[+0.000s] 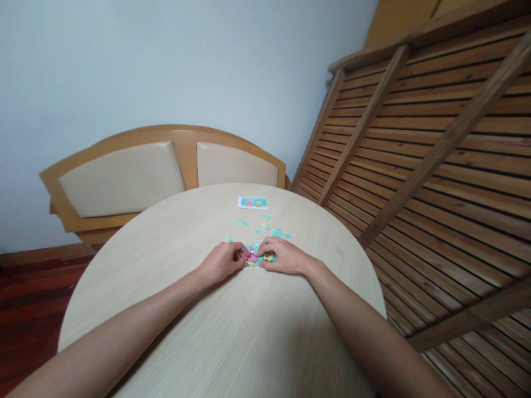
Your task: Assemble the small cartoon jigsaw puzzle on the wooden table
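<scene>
A partly joined jigsaw puzzle lies flat on the table, showing a pink figure on the left and a yellow one on the right. My left hand curls at its left edge, thumb and forefinger closed against the pink part. From the other side, my right hand arches over the puzzle, its fingertips and thumb pressing near the middle. The right fingers hide part of the yellow figure. Whether a single loose piece sits between the fingers is too small to make out. Loose turquoise puzzle pieces lie just beyond my hands.
A picture card with pink and yellow figures on turquoise lies farther back on the round wooden table. Behind the table stands a padded headboard against the wall. A slatted wooden frame leans along the right side.
</scene>
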A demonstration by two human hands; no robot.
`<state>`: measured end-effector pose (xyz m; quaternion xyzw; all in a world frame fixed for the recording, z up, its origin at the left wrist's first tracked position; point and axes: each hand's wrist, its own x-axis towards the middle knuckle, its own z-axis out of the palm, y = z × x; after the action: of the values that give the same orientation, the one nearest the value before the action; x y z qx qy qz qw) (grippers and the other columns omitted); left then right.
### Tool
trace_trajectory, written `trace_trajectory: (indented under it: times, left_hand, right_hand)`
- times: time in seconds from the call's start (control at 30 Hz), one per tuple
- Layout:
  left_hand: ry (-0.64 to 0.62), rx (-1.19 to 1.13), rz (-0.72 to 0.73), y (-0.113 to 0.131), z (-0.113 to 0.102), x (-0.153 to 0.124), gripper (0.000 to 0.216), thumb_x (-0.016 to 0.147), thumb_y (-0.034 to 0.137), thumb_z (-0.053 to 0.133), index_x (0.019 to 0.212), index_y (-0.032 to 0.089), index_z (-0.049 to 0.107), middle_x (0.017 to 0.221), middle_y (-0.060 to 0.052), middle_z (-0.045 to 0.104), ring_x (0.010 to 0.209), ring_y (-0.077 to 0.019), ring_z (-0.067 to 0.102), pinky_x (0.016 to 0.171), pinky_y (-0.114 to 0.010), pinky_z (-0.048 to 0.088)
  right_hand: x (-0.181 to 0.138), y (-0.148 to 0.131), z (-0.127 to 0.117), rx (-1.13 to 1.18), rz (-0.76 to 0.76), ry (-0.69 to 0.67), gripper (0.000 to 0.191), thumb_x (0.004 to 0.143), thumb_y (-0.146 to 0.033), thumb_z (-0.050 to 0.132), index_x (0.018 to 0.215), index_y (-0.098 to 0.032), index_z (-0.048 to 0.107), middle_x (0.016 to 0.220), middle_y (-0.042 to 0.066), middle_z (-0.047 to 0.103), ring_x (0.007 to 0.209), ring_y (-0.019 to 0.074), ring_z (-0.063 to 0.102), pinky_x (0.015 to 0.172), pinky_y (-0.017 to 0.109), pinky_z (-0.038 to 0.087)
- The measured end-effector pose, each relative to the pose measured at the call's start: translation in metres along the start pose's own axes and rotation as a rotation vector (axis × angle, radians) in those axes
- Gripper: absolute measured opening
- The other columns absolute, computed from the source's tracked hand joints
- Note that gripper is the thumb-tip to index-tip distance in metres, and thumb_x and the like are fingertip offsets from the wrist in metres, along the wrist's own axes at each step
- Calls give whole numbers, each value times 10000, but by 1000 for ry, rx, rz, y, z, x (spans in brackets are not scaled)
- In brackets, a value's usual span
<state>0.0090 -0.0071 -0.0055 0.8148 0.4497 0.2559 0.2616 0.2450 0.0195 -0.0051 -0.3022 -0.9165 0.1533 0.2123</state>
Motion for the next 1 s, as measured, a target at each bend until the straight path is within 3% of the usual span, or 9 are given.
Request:
trace_trajectory:
  times: [0.23,0.33,0.5,0.63,0.77,1.0]
  left_hand:
    - [16,-53,8,-17,-9,8,195,837,328,622,930,178,705,845,-31,741,722,-163,652,649,-244,471]
    - [136,110,-90,-32,-23,11,216,842,313,601,979,187,709,907,-53,740,797,-195,667,704,-279,484]
    - [152,363,-143,-48,-36,9,299,794,329,662,1056,190,702,1070,-94,715,964,-254,659,815,-322,482]
    - [90,395,-185,-48,-33,10,258,834,319,599,1036,207,713,989,-72,735,887,-233,673,760,-304,484]
    - [67,425,-151,-43,-29,11,261,866,321,566,1050,218,720,1016,-64,737,926,-234,670,786,-311,495]
    - [75,502,-51,-36,-22,8,279,929,327,506,1048,205,727,1135,-88,705,1053,-252,632,881,-336,499]
  right_hand:
    - [-3,5,-9,41,35,-4,178,876,-294,652,993,-207,756,940,46,724,892,180,648,829,290,478]
    - [-9,20,-15,-13,145,109,195,898,-233,598,1023,-198,742,1011,59,734,931,190,654,869,316,483]
    - [-21,56,-16,-150,309,248,300,900,-214,565,1169,-171,691,1154,107,709,1092,239,620,986,387,458]
    - [-21,68,-9,-203,372,246,445,933,-348,556,1345,-183,588,1341,115,627,1238,259,550,1070,412,407]
    - [-16,64,-5,-229,421,164,423,965,-420,500,1329,-235,614,1405,82,590,1306,261,505,1095,426,379]
    - [-21,67,-14,-278,519,236,352,937,-368,543,1203,-192,691,1271,108,674,1203,268,578,1048,402,414]
